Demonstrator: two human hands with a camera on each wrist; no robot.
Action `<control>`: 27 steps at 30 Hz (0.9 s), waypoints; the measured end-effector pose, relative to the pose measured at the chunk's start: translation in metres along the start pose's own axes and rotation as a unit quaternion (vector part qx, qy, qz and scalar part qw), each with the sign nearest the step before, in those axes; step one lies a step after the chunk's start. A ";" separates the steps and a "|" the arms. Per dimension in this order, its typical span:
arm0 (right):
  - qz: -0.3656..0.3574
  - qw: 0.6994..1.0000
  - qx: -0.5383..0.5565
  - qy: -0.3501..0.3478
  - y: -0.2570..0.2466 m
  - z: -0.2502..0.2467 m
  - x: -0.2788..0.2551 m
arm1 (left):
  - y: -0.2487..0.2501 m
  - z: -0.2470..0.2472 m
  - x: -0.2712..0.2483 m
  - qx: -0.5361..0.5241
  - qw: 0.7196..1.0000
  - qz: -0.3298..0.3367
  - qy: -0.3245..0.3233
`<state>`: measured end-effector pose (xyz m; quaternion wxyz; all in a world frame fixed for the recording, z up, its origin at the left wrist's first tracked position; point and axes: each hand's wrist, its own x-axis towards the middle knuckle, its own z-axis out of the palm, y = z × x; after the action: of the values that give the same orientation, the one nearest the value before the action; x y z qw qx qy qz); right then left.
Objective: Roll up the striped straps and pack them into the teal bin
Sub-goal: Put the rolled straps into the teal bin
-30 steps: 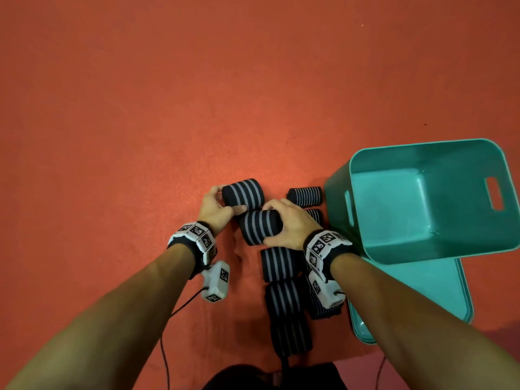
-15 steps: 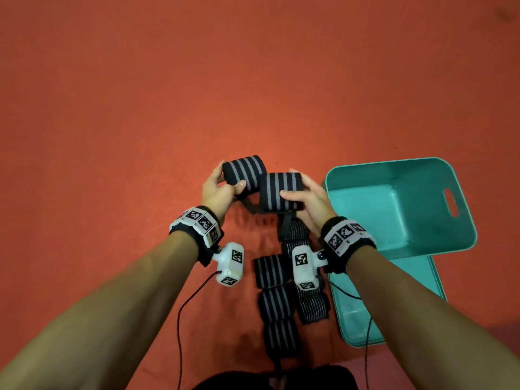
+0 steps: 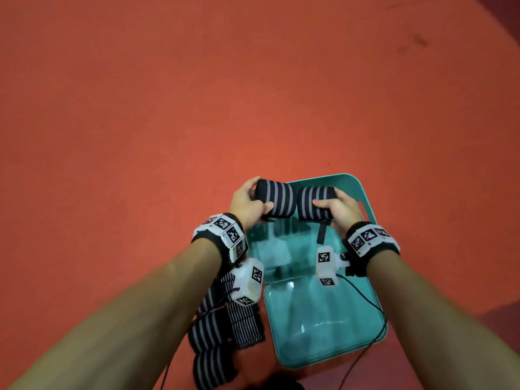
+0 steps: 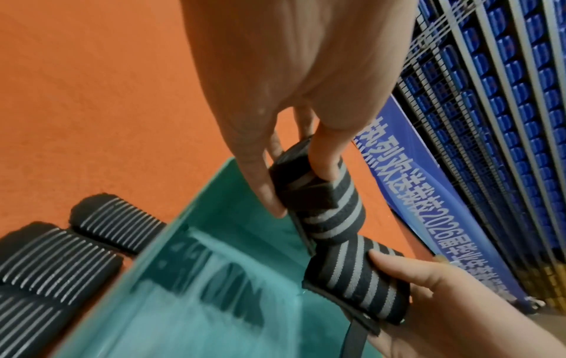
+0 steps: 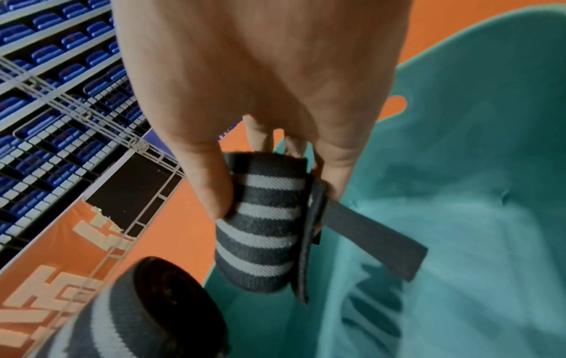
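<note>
While held, two rolled straps (image 3: 275, 200).

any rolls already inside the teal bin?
No: the teal bin holds no rolls; both hands hold theirs above it.

2 held strap rolls (image 3: 275, 200), 1 teal bin (image 3: 363, 198), 2 hands (image 3: 244, 204)

A blue banner (image 4: 428, 218) below the stacked blue seats in the left wrist view is showing white Chinese characters with the number 2026 among them; most characters are appearing upside down and hard to read. An orange banner (image 5: 55, 278) in the right wrist view is carrying pale characters, cut off and unreadable. The wristbands' (image 3: 225, 232) black-and-white square markers are bearing no letters.
</note>
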<state>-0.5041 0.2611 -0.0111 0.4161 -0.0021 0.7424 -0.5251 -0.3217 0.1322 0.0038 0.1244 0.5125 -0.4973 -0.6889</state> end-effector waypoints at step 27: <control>0.174 0.972 -0.141 -0.071 0.098 0.026 0.126 | -0.116 0.058 0.103 0.119 0.941 -0.241 0.204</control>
<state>-0.5277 0.2292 -0.1683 0.5483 0.0308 0.7662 -0.3337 -0.3768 0.1494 -0.1521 -0.0085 0.7580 -0.4013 -0.5141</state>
